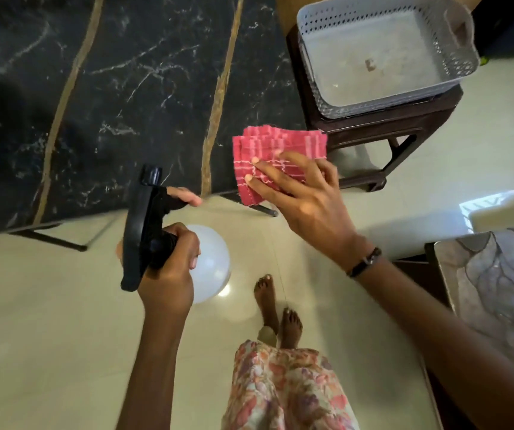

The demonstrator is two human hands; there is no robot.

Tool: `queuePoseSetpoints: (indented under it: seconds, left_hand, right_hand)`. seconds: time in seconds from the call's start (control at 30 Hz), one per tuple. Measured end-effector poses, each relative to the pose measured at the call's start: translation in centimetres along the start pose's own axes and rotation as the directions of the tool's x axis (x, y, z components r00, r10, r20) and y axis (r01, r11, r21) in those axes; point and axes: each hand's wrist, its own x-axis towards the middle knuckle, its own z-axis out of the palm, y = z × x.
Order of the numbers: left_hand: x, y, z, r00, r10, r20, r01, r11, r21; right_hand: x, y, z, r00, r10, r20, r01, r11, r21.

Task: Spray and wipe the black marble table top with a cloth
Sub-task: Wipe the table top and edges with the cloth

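basket (pixel 386 57) on stool (pixel 373 125) (right of table (pixel 109 88))

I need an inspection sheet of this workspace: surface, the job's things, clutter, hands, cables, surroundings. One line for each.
Surface: black marble table top, gold and white veins, bare.
Job's things: red cloth over the table's corner; spray bottle, black head, white body.
Clutter: nothing seen.
Hands: left hand grips the bottle; right hand holds the cloth.
Cables: nothing seen.
Surroundings: grey basket on a dark stool; glossy tiled floor.

Black marble table top (pixel 109 88) lies bare left and far; stool (pixel 382 131) with basket (pixel 386 51) crowds its right edge.
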Motion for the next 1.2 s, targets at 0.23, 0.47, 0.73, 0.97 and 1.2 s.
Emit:
queuePoseSetpoints:
  seconds: [0.23, 0.47, 0.73, 0.97, 1.2]
  left_hand:
    - [-2.1, -3.4, -2.1, 0.998, -0.002, -0.057, 0.004, 0.999, 0.038]
    - [-3.2, -5.2, -4.7, 0.99, 0.037, -0.137, -0.026, 0.997, 0.078]
    - [-4.5, -6.2, -8.1, 0.979, 0.004, -0.203, 0.011, 0.997, 0.071]
    - [-4.3, -7.2, -12.3, 0.945, -0.05, -0.324, 0.065, 0.997, 0.035]
    - [-1.4, -7.3, -17.3, 0.957, 0.01, -0.291, 0.011, 0.997, 0.071]
  right_hand:
    - [0.7, 3.5, 3.5, 0.836, -0.548, 0.022, 0.539, 0.814, -0.217]
    - [1.2, 3.5, 4.0, 0.771, -0.633, 0.067, 0.615, 0.712, -0.34]
    - [8.8, -10.6, 7.8, 0.664, -0.741, 0.1, 0.724, 0.604, -0.333]
    - [5.3, -3.2, 4.4, 0.723, -0.685, 0.092, 0.674, 0.669, -0.314]
    - [10.2, -13.4, 7.5, 0.731, -0.673, 0.115, 0.669, 0.673, -0.315]
